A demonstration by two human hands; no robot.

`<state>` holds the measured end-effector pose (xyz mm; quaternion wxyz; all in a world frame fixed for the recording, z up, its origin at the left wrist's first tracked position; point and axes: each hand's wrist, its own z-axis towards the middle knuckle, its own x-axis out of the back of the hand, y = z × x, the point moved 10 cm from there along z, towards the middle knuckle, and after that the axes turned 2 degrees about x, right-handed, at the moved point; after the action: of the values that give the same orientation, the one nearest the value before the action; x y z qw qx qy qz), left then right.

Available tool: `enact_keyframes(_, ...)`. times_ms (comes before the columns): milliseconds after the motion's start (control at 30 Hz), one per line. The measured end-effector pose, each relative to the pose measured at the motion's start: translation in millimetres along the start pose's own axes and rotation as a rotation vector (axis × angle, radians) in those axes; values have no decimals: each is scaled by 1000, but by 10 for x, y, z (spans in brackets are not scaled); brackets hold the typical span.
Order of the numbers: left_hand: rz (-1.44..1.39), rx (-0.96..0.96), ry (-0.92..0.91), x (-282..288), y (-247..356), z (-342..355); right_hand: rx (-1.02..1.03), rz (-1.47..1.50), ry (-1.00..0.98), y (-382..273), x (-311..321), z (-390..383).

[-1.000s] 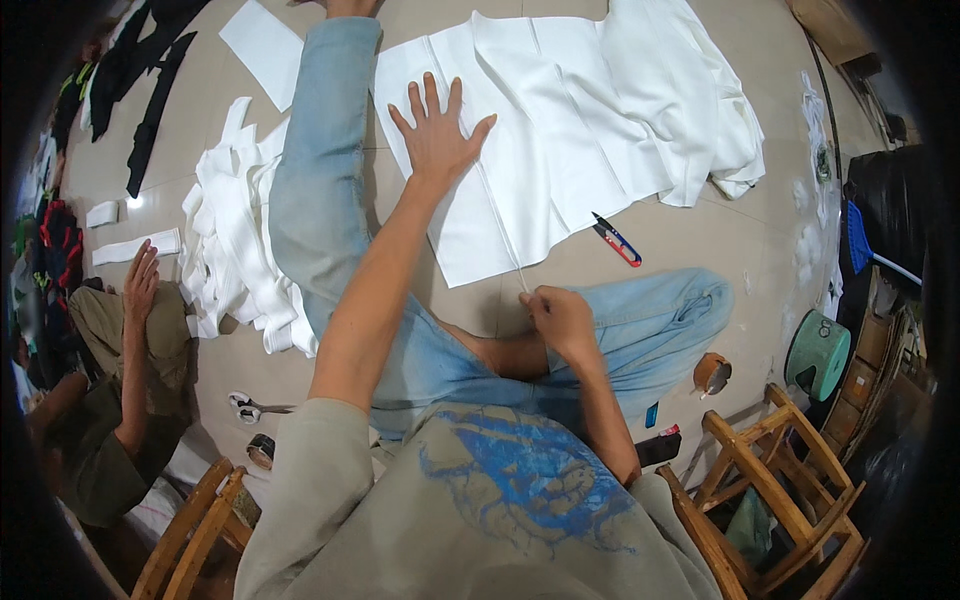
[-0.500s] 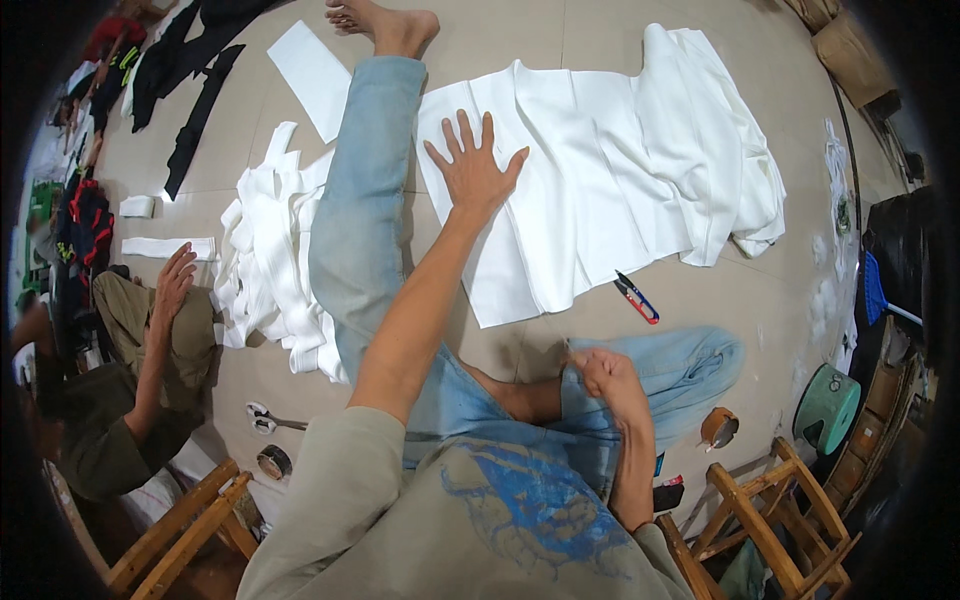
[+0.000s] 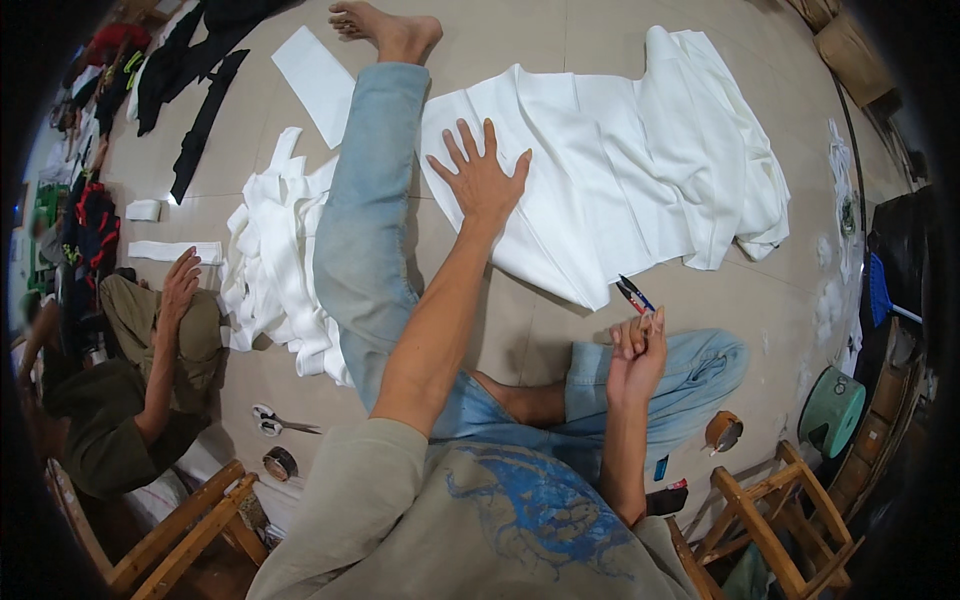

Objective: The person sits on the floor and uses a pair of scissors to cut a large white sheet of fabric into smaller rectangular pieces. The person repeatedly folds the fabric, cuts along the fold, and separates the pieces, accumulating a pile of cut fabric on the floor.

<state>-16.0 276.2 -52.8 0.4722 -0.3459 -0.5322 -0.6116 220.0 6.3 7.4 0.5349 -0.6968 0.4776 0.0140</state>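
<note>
My left hand (image 3: 482,180) lies flat with spread fingers on the left end of a wide piece of white fabric (image 3: 590,170). The cloth is creased lengthwise and bunched at its right end. On the tiles by its near edge lie small thread snips (image 3: 631,291), with dark blades pointing at the cloth. My right hand (image 3: 637,355) is above my bent knee, its fingers curled and its fingertips over the handle end of the snips. Whether the fingers grip them, or hold some other small thing, is hidden.
A heap of white fabric strips (image 3: 285,250) lies left of my outstretched leg. Scissors (image 3: 270,420) and a tape roll (image 3: 280,463) are at the near left. A co-worker's hand (image 3: 178,290) shows farther left. Wooden stools (image 3: 770,540) stand near me; a green stool (image 3: 832,410) is right.
My right hand has moved forward and right from beside my knee to the snips' handle end. The fabric's near-left corner has shifted or folded over. My left hand stays in place.
</note>
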Motion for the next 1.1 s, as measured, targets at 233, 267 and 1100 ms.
enact_keyframes(233,6,20,41,-30,-12,30,-24,-60,-11,-9,408,-682)
enact_keyframes(267,9,17,41,-28,-10,17,-25,-63,22,-49,501,-773)
enact_keyframes(1100,-96,-391,-232,181,495,-1423,68,-1375,-465,24,-208,-224)
